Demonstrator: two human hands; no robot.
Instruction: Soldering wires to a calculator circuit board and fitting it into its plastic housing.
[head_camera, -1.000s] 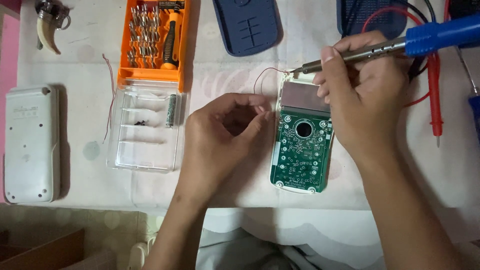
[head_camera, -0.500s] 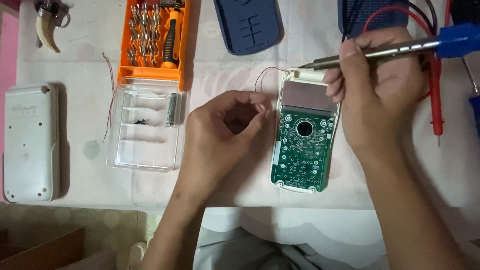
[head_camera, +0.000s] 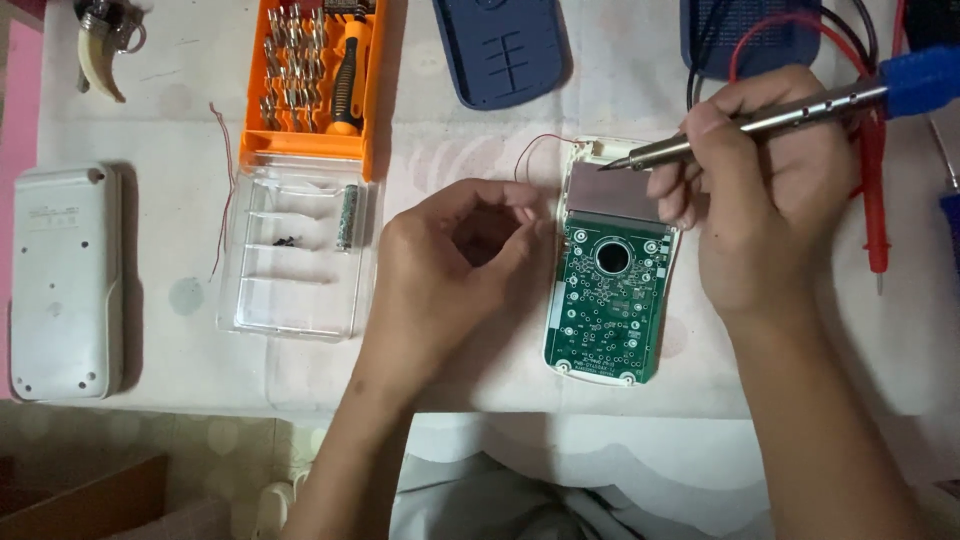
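Green circuit board (head_camera: 610, 300): one, left hand (head_camera: 450, 270) fingers pinching its edge, right hand (head_camera: 770, 190) fingers gripping one soldering iron (head_camera: 760, 122).

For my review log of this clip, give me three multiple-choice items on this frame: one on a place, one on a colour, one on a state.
1. Where does the white back cover lie?
A. At the table's left edge
B. On the circuit board
C. Inside the clear tray

2. What colour is the screwdriver bit case?
A. Green
B. Orange
C. Black

3. How is the soldering iron held?
A. Lying loose on the table
B. In the left hand
C. In the right hand, tip over the top of the green circuit board

Answers: 1 A, it lies far left, apart from the clear tray. 2 B, its body is bright orange. 3 C, the right fingers wrap its metal shaft while the left hand rests beside the board.
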